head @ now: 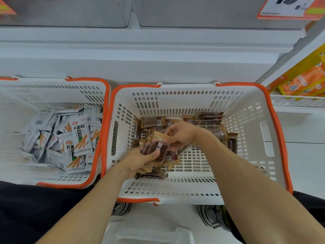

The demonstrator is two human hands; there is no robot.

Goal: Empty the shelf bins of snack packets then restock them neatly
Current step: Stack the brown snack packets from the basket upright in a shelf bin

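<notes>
Both my hands are down inside a white basket with an orange rim (274, 124) on the floor. My left hand (140, 160) grips a small bunch of brown and gold snack packets (154, 144), thumb across their front. My right hand (181, 133) pinches the top end of one packet in that bunch. More brown packets (209, 118) lie loose on the basket floor, mostly at the far side and under my hands. Two clear shelf bins (211, 13) stand on the shelf above and look empty.
A second white and orange basket (98, 95) at the left holds several white snack packets (77, 138). Orange and yellow packs (306, 80) sit on a wire shelf at the right. A price card (288, 7) hangs top right. My shoes (212, 215) show below the basket.
</notes>
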